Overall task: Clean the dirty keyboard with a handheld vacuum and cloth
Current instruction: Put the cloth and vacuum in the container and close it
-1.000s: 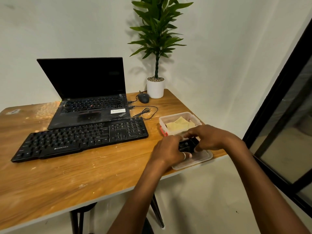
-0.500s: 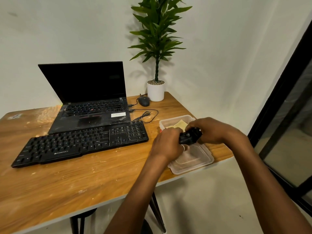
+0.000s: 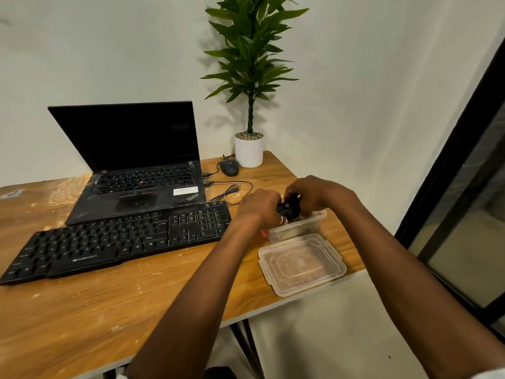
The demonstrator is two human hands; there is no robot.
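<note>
Left hand [image 3: 259, 207], right hand [image 3: 321, 194]: both grip small black device [image 3: 289, 208], likely handheld vacuum. Risk: two-handed fiddling loosens hold, device drops into clear tub [image 3: 300, 227] just beneath. Pose: knuckles up, fingers curled, forearms converging from 6 o'clock. Lid [image 3: 300, 265] at 6 o'clock of tub, near table [image 3: 123, 310] edge; passing forearm could sweep it off. Keyboard [image 3: 117, 239] at 9 o'clock of hands, untouched. Cloth not visible.
</note>
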